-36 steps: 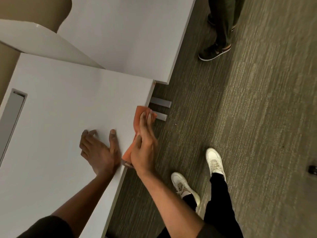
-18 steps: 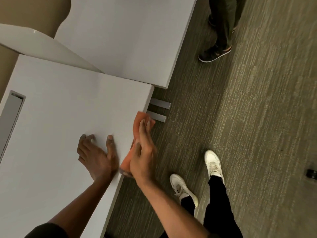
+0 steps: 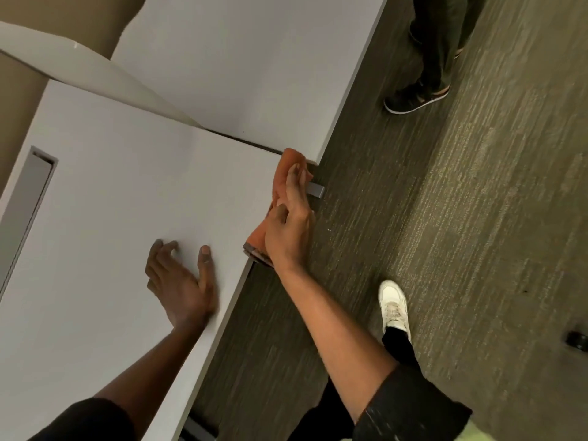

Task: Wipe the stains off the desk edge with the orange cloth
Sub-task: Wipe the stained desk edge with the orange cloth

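The white desk (image 3: 105, 218) fills the left half of the head view, and its right edge runs diagonally from the far corner down toward me. My right hand (image 3: 291, 224) presses the orange cloth (image 3: 283, 173) flat against that edge, just below the desk's far right corner; the cloth's top end reaches the corner. My left hand (image 3: 181, 278) rests flat on the desktop with fingers spread, a little inside the edge and nearer to me than the cloth. No stains are visible on the edge.
A second white desk (image 3: 241, 68) abuts the far side, with a white divider panel (image 3: 79, 68) between them. A grey slot (image 3: 25, 205) is cut into the desktop at left. Another person's legs and dark shoes (image 3: 413, 97) stand on the carpet beyond. My white shoe (image 3: 394, 307) is at right.
My right hand has slid the orange cloth along the desk edge away from me, up to the far corner. My left hand has stayed flat on the desktop.
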The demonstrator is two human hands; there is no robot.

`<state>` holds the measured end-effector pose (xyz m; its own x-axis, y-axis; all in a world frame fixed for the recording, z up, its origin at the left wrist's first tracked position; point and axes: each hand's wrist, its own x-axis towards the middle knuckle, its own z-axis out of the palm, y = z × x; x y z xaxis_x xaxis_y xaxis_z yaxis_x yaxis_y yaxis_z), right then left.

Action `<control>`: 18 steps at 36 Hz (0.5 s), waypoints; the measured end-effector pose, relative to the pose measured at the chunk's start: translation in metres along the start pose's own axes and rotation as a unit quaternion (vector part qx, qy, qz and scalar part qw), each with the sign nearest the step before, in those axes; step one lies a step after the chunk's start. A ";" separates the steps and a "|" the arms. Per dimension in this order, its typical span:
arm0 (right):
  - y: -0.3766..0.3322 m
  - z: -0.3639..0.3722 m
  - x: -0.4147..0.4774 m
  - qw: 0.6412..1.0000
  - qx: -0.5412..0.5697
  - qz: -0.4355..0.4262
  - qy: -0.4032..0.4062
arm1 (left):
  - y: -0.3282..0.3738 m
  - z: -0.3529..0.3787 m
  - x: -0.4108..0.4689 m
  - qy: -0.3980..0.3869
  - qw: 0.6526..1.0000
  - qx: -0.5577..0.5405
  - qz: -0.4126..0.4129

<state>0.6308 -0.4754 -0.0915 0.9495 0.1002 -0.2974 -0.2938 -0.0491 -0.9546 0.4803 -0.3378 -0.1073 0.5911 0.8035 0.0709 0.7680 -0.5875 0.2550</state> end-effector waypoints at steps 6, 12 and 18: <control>0.022 -0.007 -0.068 0.997 0.002 0.017 -0.075 | 0.002 0.000 0.000 0.002 1.000 0.005 -0.004; 0.017 -0.004 -0.057 0.998 0.021 0.018 -0.051 | 0.002 0.000 -0.001 0.001 1.000 -0.003 -0.009; -0.008 -0.001 0.017 0.999 0.027 0.006 0.020 | 0.006 -0.004 -0.002 -0.004 1.000 -0.012 -0.016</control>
<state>0.6493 -0.4748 -0.0885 0.9489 0.0603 -0.3098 -0.3106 0.0040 -0.9505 0.4830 -0.3428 -0.1021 0.5682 0.8211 0.0538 0.7806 -0.5586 0.2804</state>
